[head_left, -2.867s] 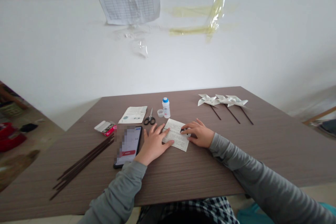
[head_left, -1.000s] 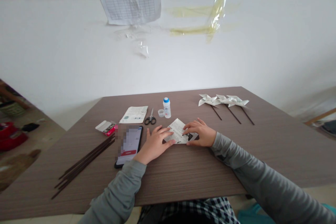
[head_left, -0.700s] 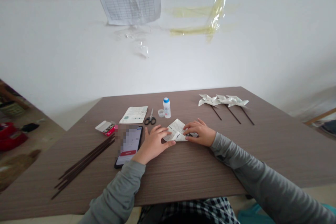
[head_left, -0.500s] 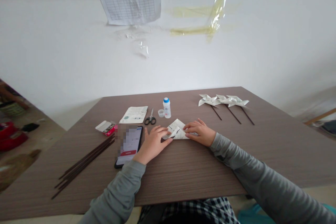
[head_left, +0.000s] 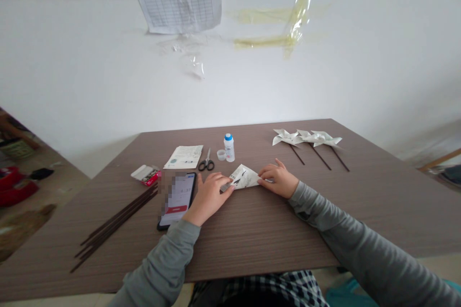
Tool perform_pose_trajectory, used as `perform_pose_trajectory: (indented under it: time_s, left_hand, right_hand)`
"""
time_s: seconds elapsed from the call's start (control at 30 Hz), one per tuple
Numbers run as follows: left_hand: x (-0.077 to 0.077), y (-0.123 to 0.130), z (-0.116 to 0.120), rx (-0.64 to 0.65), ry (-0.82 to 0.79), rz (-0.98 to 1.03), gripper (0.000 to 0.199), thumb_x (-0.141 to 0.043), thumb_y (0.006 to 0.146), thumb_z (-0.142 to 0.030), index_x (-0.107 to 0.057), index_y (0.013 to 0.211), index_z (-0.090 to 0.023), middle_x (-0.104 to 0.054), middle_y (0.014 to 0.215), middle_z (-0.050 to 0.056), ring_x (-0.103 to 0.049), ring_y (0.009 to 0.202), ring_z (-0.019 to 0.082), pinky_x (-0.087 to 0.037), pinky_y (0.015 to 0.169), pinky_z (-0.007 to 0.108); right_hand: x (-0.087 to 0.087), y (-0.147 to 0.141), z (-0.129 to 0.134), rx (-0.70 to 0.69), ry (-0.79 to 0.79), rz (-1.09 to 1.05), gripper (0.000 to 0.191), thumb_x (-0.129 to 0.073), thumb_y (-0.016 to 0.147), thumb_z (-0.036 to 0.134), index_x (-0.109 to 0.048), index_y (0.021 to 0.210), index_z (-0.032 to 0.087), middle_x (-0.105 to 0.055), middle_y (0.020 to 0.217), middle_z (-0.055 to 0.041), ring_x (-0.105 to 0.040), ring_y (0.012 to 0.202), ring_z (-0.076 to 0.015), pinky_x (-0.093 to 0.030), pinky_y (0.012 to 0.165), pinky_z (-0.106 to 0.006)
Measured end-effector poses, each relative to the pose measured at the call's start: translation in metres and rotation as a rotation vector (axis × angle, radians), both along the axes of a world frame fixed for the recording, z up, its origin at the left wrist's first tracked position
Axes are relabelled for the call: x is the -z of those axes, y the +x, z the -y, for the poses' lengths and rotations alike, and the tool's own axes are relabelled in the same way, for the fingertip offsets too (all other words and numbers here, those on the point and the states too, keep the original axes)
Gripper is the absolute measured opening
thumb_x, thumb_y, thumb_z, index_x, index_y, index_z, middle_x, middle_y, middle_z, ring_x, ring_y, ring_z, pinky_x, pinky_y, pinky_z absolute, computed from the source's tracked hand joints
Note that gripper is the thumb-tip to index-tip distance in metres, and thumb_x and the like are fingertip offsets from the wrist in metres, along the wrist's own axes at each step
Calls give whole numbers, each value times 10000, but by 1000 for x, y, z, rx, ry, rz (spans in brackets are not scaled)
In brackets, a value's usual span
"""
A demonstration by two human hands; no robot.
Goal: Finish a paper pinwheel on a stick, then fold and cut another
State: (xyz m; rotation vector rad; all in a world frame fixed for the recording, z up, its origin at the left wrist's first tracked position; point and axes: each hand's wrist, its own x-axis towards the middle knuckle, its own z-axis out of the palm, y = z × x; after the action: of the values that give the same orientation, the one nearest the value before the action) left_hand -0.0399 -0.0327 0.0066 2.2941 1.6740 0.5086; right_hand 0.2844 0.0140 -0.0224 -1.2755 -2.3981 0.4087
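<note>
A printed sheet of paper [head_left: 245,177] lies folded into a rough triangle on the table in front of me. My left hand [head_left: 212,192] grips its left corner, the thumb on the near side and the fingers along the far side. At the opposite corner my right hand [head_left: 279,180] pinches the paper between thumb and fingers. Just beyond the paper stand a small white bottle with a blue cap [head_left: 229,147] and a little clear cup [head_left: 221,155]. Black-handled scissors [head_left: 206,163] lie to the left of these.
A phone [head_left: 177,201] lies beside my left forearm, near several dark sticks [head_left: 115,223] and a small red-and-white box [head_left: 147,175]. Farther back is another printed paper [head_left: 184,157]. Three white paper pinwheels [head_left: 306,138] on dark sticks rest at the back right.
The near part of the paper has been folded over, so a triangle with a dark printed picture now shows. My right hand has closed into a pinch at the corner.
</note>
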Motion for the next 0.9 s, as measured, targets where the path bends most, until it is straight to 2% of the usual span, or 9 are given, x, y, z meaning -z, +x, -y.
perform_pose_trajectory:
  time_s: [0.1,0.2,0.27,0.33,0.43,0.5,0.6,0.7,0.9]
  left_hand:
    - [-1,0,0,-12,17,16,302,-795,1214,-421,-1004,1423,-364,-958,1589,123,-778,1673,448,-334,1595,850]
    - [-6,1,2,-17,-4,25,441,-765,1215,-354,-916,1630,-375,-960,1569,121,-806,1628,423,-309,1599,848]
    - [-9,3,4,-24,-28,21,569,-738,1219,-300,-811,1777,-383,-967,1515,116,-822,1598,410,-290,1593,872]
    - [-11,4,6,-24,-36,9,619,-710,1224,-267,-757,1829,-391,-969,1473,103,-828,1586,401,-282,1587,886]
    - [-11,6,7,-4,-25,-2,559,-675,1234,-244,-808,1752,-410,-964,1499,86,-835,1570,386,-281,1599,861]
    - [-10,6,6,6,-16,-10,490,-656,1241,-237,-879,1642,-408,-951,1563,84,-816,1596,387,-292,1607,836]
    - [-9,6,4,17,-19,-35,431,-644,1238,-217,-959,1485,-378,-943,1576,96,-783,1631,407,-303,1599,850]
    - [-10,6,3,12,-32,-52,414,-662,1233,-205,-990,1431,-360,-943,1519,113,-786,1611,421,-303,1586,886]
    - [-10,7,5,12,-27,-29,357,-734,1218,-218,-1025,1364,-365,-939,1501,119,-801,1587,418,-288,1601,876]
  right_hand:
    - [0,-3,1,83,-8,3,342,-722,1246,475,-954,1062,303,-965,1165,-88,-912,1200,-362,-372,1526,-871]
    - [0,-7,3,148,-2,8,276,-737,1229,442,-955,1144,296,-957,1117,-73,-907,1077,-331,-391,1520,-848]
    - [0,-10,4,164,7,9,231,-748,1213,404,-954,1207,298,-966,1139,-71,-910,1061,-322,-379,1524,-849]
    - [1,-11,5,165,15,4,226,-753,1203,377,-947,1297,308,-973,1158,-67,-917,1077,-318,-374,1528,-847]
    - [1,-11,6,161,26,-7,340,-758,1193,348,-911,1496,336,-980,1192,-62,-923,1106,-313,-383,1525,-843]
    - [1,-11,6,150,43,4,386,-752,1199,335,-905,1553,357,-982,1229,-69,-923,1119,-312,-375,1529,-847]
    - [-2,-10,8,118,65,40,337,-738,1222,343,-963,1471,371,-978,1247,-88,-919,1143,-326,-354,1529,-873]
    - [-5,-11,9,103,68,56,306,-738,1235,368,-1002,1390,369,-972,1248,-98,-917,1210,-349,-331,1534,-888]
    - [-11,-12,14,109,30,61,312,-818,1180,408,-1010,1416,336,-961,1348,-122,-912,1325,-395,-244,1554,-925]
